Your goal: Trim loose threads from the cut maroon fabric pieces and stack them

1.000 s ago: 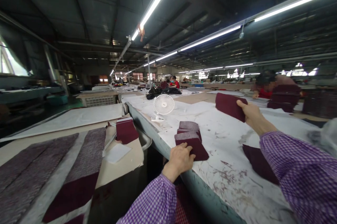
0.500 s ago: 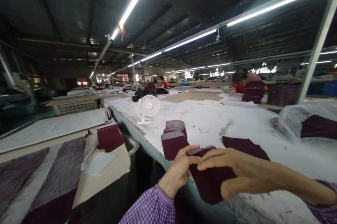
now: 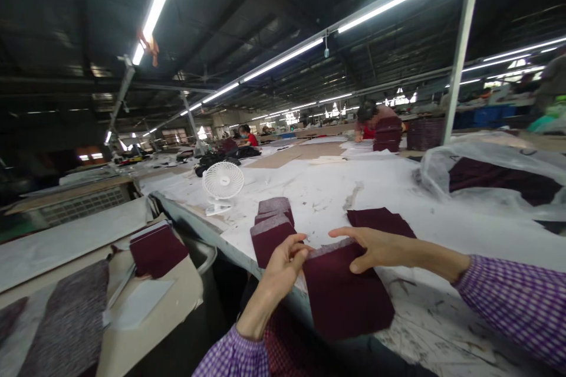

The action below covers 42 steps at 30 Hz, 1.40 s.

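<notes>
Now the dark maroon fabric piece with clipped corners and a speckled grey far edge is lying between the two hands, over the near edge of the white-papered surface; how many layers it is having is not showing. The right hand is spreading wide, its thumb resting on the cloth and its forefinger pointing left along the far edge. The left hand is keeping a narrow grip at the far left corner, but whether its fingers are pinching the cloth, I cannot tell. For the work, this is probably meaning that the piece is being adjusted in place rather than carried.

Half a second ago the right hand was crossing over the piece, its fingertips reaching the left hand's; now a gap is separating them and more maroon is showing. A second ago the right hand was holding a maroon piece aloft on the right, while the left was resting on the small maroon fabric pile with speckled grey edges, which is now sitting just beyond it. The white round plastic fan is appearing farther left as the view is turning right.
</notes>
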### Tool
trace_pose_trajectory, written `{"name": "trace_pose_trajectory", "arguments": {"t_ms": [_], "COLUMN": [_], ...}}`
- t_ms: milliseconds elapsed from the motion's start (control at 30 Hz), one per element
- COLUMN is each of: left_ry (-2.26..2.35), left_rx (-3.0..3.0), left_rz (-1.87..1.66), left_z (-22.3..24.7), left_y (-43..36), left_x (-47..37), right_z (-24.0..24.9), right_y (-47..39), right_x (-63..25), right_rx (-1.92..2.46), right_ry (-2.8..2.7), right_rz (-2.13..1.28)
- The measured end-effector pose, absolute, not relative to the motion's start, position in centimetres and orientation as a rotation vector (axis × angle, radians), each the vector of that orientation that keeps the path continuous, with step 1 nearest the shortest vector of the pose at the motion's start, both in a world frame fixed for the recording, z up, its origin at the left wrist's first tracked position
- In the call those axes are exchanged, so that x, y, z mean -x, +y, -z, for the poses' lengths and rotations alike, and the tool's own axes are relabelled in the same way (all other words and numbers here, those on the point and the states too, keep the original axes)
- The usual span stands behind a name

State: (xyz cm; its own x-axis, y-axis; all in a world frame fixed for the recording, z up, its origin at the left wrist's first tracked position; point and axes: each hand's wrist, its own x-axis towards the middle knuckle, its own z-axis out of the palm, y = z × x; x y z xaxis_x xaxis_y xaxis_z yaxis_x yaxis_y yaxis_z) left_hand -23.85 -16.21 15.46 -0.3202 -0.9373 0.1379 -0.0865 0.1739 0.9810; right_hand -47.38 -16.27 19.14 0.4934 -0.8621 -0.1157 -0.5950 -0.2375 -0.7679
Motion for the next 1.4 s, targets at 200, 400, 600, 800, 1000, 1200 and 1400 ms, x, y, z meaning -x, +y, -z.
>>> {"name": "trace_pose_trajectory", "arguments": {"t_ms": [200,400,600,800,1000,1200,1400], "left_ry": [-2.047,-2.213,-2.326,-2.299,-2.286,-2.244,-2.248], "left_rx": [-1.157,-1.331,-1.39,-1.402,-1.389,-1.401,-1.093], "left_rz": [0.968,0.463,0.292,0.296,0.331,0.393,0.88], "left_z": [-16.5,-14.7,-14.7,-14.5,-14.5,-14.4,-15.0], "left_y": [-17.5,-18.6,-18.5,-18.7,-18.6,-18.8,-20.2], "left_x": [27.4,29.6,29.7,29.8,29.6,29.7,27.1], "right_z": [-18.6,-17.9,-17.5,-17.2,-16.1,-15.9,-16.9], "right_y": [-17.1,-19.4,-20.4,-20.8,-21.8,-21.9,-20.9], "right_x": [47.6,50.2,50.6,49.9,50.2,50.3,49.8], "right_rx": [2.142,2.601,2.77,2.747,2.656,2.662,2.75], "right_ry": [1.221,1.504,1.235,1.236,1.272,1.266,1.273], "right_rz": [0.44,0.444,0.504,0.438,0.453,0.439,0.389]}}
